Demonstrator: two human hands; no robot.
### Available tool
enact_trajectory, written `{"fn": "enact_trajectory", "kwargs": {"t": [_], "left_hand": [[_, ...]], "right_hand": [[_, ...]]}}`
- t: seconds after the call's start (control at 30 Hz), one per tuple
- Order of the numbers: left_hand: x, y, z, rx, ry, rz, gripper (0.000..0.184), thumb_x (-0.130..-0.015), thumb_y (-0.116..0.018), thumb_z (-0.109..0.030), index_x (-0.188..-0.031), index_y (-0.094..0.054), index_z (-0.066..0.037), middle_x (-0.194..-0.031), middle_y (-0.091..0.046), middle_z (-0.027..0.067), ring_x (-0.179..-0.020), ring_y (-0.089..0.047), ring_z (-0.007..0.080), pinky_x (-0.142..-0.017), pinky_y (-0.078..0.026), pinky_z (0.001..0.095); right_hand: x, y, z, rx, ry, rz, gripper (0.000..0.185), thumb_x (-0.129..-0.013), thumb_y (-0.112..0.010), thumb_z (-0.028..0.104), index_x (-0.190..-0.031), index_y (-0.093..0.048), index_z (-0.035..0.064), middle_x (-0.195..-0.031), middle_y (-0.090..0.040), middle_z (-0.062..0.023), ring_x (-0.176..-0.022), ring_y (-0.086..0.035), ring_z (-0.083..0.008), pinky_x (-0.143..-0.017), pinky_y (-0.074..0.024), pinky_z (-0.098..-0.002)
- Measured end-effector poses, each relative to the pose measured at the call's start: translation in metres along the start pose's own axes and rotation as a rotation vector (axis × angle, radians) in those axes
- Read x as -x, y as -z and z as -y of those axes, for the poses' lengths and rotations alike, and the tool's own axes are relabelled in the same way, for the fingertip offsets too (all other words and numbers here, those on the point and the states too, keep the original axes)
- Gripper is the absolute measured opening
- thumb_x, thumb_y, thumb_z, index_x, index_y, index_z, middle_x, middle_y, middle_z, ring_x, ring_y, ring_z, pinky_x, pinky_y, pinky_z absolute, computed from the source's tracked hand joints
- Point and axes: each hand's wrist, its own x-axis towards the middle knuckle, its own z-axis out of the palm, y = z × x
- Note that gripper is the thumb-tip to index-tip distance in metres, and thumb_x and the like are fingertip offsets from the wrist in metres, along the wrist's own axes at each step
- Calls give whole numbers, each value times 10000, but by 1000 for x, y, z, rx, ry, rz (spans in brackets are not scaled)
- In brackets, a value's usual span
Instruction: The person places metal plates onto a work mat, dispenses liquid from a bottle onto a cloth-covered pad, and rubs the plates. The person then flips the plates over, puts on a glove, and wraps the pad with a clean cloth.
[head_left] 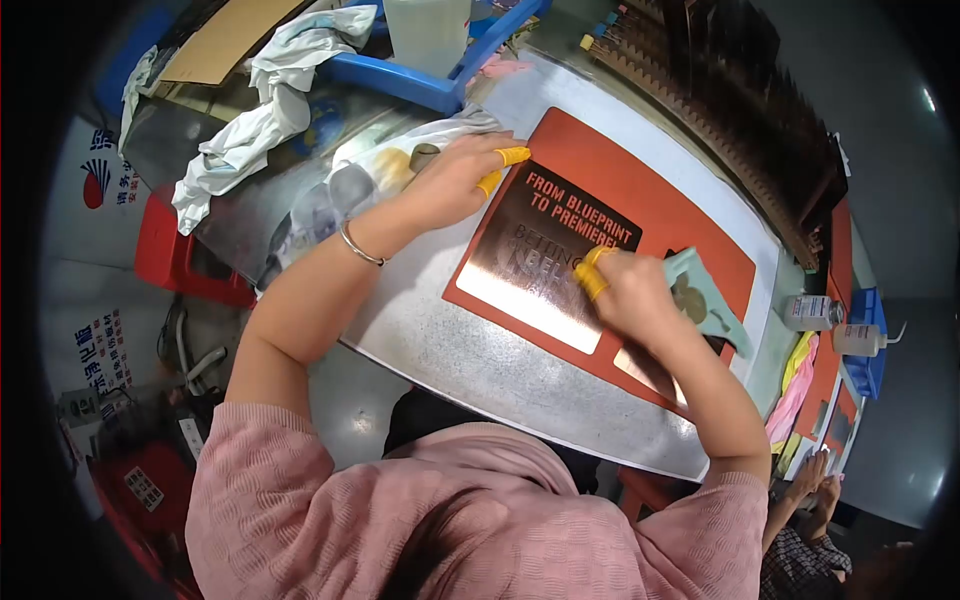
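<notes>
Shiny plate rests on red board atop counter

The right hand curls over the plate's edge beside a green cloth, its grip unclear; the left hand, thumb and finger apart, touches the board's far left corner.

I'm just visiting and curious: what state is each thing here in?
Red mat: flat on the table
Metal plate: flat, lower part shiny, partly hidden
Left hand: at the mat's edge, yellow covers on fingers
Right hand: fingers curled, over the plate
Green cloth: stained, partly hidden by the right hand
White cloth: crumpled
Blue tray: holding a clear container
Squeeze bottle: nozzle fitted
</notes>
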Motion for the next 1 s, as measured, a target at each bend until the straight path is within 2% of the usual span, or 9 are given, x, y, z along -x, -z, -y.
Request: {"fn": "enact_trajectory", "kwargs": {"t": [0.1,0.2,0.4,0.53,0.6,0.67,0.77,0.93,1.0], "left_hand": [[-1,1,-2,-40,3,-2,529,-629,-438,122,-1132,-522,-23,-1223,-479,156,-1182,-395,306,-981,-309,384],[0,-2,0,-27,-19,-36,513,-625,-454,117,-1113,-530,-18,-1208,-491,152,-1173,-404,304,-974,-312,384],[0,-3,-2,-27,-4,-45,484,-632,-481,106,-1095,-543,-19,-1192,-501,153,-1157,-418,302,-961,-321,385],[0,-1,-5,-38,2,-60,471,-627,-490,104,-1076,-555,-22,-1188,-510,144,-1168,-419,286,-964,-322,387],[-1,1,-6,-39,-3,-28,470,-625,-495,100,-1074,-556,-24,-1178,-520,134,-1172,-417,279,-970,-319,386],[0,0,-3,-35,-7,-36,474,-622,-494,103,-1075,-555,-22,-1182,-520,121,-1174,-415,279,-975,-317,385],[4,-1,-4,-15,-8,-52,483,-616,-492,107,-1079,-551,-17,-1189,-517,117,-1176,-412,281,-981,-312,386],[0,2,-3,-16,-22,-31,459,-637,-472,111,-1073,-554,-5,-1181,-521,125,-1170,-413,283,-979,-311,382],[0,3,-4,-20,-22,-32,452,-642,-468,112,-1070,-557,-5,-1180,-522,126,-1167,-417,282,-978,-313,380]], "right_hand": [[2,0,4,-77,86,80,118,-731,-617,122,-676,-557,37,-585,-535,-137,-561,-562,-300,-504,-447,-388],[-30,8,-23,-8,-217,30,110,-744,-597,125,-689,-574,33,-644,-579,-144,-596,-578,-304,-517,-457,-383],[-32,-3,13,-123,195,172,127,-735,-608,133,-682,-564,26,-620,-565,-144,-572,-571,-308,-490,-441,-379],[-69,-8,-4,-27,-166,-25,157,-726,-603,163,-669,-556,25,-589,-553,-134,-564,-573,-298,-503,-445,-388],[-63,-24,29,-73,180,-11,154,-739,-591,169,-684,-567,27,-609,-573,-142,-575,-579,-309,-524,-456,-401],[-74,-19,37,-31,190,125,147,-737,-588,173,-688,-576,35,-633,-588,-144,-582,-583,-315,-540,-466,-410],[-99,-14,4,-8,-146,18,108,-708,-582,148,-669,-580,47,-659,-597,-151,-601,-590,-314,-540,-466,-405],[-15,-22,103,-118,480,186,104,-599,-585,95,-614,-497,43,-532,-475,-99,-501,-522,-255,-456,-421,-365],[3,6,116,-309,454,249,86,-641,-601,81,-654,-527,38,-557,-503,-96,-516,-538,-230,-463,-429,-335]]}}
